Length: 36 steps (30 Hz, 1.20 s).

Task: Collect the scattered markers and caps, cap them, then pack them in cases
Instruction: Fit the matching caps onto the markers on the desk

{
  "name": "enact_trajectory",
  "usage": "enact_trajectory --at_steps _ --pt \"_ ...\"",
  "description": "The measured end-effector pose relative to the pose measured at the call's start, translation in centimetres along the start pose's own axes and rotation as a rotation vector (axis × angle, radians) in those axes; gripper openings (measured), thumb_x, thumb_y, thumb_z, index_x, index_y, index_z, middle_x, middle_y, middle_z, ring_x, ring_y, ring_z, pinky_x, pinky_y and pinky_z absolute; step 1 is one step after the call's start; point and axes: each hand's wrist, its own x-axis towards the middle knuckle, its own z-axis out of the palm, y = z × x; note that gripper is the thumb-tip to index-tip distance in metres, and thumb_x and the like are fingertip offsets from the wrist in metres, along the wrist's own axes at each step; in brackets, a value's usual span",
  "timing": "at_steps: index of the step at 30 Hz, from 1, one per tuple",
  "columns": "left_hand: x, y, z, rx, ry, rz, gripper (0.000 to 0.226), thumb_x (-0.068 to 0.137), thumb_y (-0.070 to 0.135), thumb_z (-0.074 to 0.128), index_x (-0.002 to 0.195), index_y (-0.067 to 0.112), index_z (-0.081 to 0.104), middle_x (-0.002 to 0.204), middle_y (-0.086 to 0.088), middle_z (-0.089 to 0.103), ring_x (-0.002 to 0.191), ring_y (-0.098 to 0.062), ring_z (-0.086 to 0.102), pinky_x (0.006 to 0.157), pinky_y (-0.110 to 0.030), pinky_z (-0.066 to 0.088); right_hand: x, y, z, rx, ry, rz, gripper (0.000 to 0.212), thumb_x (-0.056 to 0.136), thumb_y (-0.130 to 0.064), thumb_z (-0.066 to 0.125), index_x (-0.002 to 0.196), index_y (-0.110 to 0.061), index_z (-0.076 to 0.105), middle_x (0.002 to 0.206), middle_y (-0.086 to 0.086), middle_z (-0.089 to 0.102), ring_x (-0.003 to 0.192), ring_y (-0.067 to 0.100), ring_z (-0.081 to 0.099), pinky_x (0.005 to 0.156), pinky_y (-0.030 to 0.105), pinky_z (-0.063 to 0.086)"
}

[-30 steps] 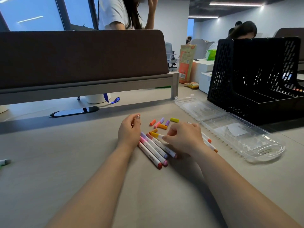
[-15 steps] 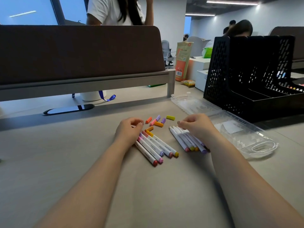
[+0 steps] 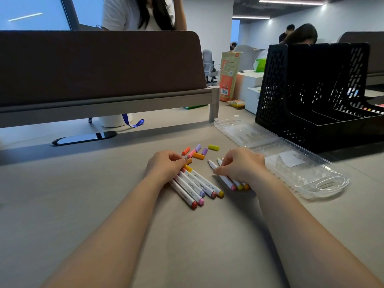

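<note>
Several white markers (image 3: pixel 195 189) with coloured ends lie side by side on the grey desk. My left hand (image 3: pixel 165 168) curls over their far ends, its fingertips by an orange cap (image 3: pixel 189 161). To the right lies a second bunch of markers (image 3: pixel 231 182), some with bare tips pointing away. My right hand (image 3: pixel 242 165) curls round this bunch, thumb against the nearest one. Loose caps lie just beyond both hands: red-orange (image 3: pixel 186 151), pink (image 3: pixel 192 154), lilac (image 3: pixel 197 148), purple (image 3: pixel 204 151), orange (image 3: pixel 198 156), yellow-green (image 3: pixel 213 147). An open clear case (image 3: pixel 324 183) lies right of my right hand.
A black mesh file rack (image 3: pixel 276 96) stands behind the case. A brown desk divider (image 3: pixel 99 67) runs along the back, with a cable slot (image 3: pixel 83 138) in front of it. People sit and stand beyond the divider.
My right hand left the left bunch, moved right to the second bunch and has now curled down round it. My left hand stayed at the far ends of the left bunch.
</note>
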Motion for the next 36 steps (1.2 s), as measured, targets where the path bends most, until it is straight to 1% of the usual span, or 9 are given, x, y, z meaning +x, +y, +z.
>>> enact_trajectory --at_steps 5,10,13,19,23,26,28,32,36 --pt "0.2 -0.2 -0.2 -0.064 0.066 -0.012 0.018 0.091 0.032 0.057 0.103 0.024 0.067 0.096 0.003 0.067 0.086 -0.014 0.061 0.083 -0.036 0.054 -0.4 -1.1 0.3 -0.066 0.041 -0.051 0.026 0.082 -0.049 0.060 0.079 -0.025 0.069 0.078 -0.006 0.065 0.087 0.017 0.055 0.085 0.036 0.029" --pt "0.5 -0.2 -0.2 -0.129 0.131 -0.001 0.019 0.094 0.022 0.054 0.109 0.021 0.065 0.110 0.000 0.063 0.092 -0.014 0.057 0.083 -0.032 0.052 -0.4 -1.2 0.2 0.185 0.151 -0.027 0.026 0.088 -0.045 0.054 0.070 -0.027 0.060 0.072 -0.006 0.065 0.076 0.015 0.056 0.088 0.037 0.036" --pt "1.2 0.2 0.0 -0.125 0.136 0.028 0.018 0.093 0.022 0.056 0.108 0.021 0.066 0.113 0.000 0.064 0.093 -0.013 0.057 0.080 -0.029 0.049 0.0 -1.0 0.6 0.288 0.237 -0.017 0.026 0.089 -0.048 0.052 0.081 -0.025 0.063 0.078 -0.005 0.067 0.077 0.017 0.060 0.088 0.038 0.043" --pt "2.6 2.9 0.5 0.276 0.061 0.054 0.016 0.087 0.040 0.061 0.096 0.029 0.067 0.083 0.010 0.067 0.071 -0.008 0.063 0.060 -0.025 0.051 0.3 -0.9 1.2 0.335 0.301 -0.058 0.025 0.091 -0.047 0.054 0.089 -0.024 0.062 0.083 -0.006 0.066 0.080 0.016 0.058 0.090 0.038 0.041" --pt "3.4 3.9 1.2 0.521 0.035 0.031 0.028 0.080 0.051 0.064 0.098 0.030 0.070 0.095 -0.001 0.066 0.090 -0.019 0.059 0.064 -0.029 0.047 0.6 -0.8 1.5 0.345 0.274 -0.066 0.020 0.091 -0.046 0.054 0.089 -0.028 0.061 0.085 -0.009 0.068 0.084 0.014 0.060 0.092 0.039 0.039" --pt "3.5 4.0 1.8 0.542 0.047 0.017 0.035 0.079 0.055 0.064 0.098 0.026 0.071 0.093 -0.003 0.065 0.087 -0.021 0.060 0.063 -0.029 0.047 0.6 -0.8 1.5 0.601 0.216 -0.048 0.016 0.090 -0.043 0.058 0.079 -0.032 0.061 0.083 -0.011 0.071 0.084 0.015 0.064 0.081 0.045 0.051" --pt "3.3 4.0 1.8 0.527 0.045 0.028 0.036 0.081 0.054 0.063 0.100 0.024 0.070 0.092 -0.003 0.065 0.085 -0.021 0.060 0.061 -0.029 0.045 0.4 -0.9 0.8 0.857 0.156 -0.006 0.012 0.091 -0.034 0.060 0.085 -0.026 0.065 0.086 -0.004 0.073 0.084 0.015 0.066 0.070 0.034 0.054" --pt "1.9 4.0 0.6 0.355 0.088 0.107 0.028 0.088 0.046 0.059 0.103 0.023 0.067 0.098 -0.001 0.066 0.084 -0.016 0.059 0.060 -0.027 0.042 0.0 -0.8 -0.2 1.075 0.100 0.045 0.017 0.093 -0.026 0.060 0.094 -0.011 0.068 0.089 0.006 0.072 0.069 0.007 0.061 0.064 0.019 0.047" --pt "-0.8 3.5 -1.0 -0.086 0.020 0.196 0.021 0.092 0.031 0.059 0.109 0.018 0.062 0.103 0.002 0.063 0.077 -0.005 0.057 0.054 -0.013 0.042 -0.4 -1.1 -0.5 1.152 0.077 0.071 0.015 0.092 -0.024 0.062 0.090 -0.010 0.069 0.084 0.005 0.073 0.055 -0.001 0.059 0.054 0.012 0.046"
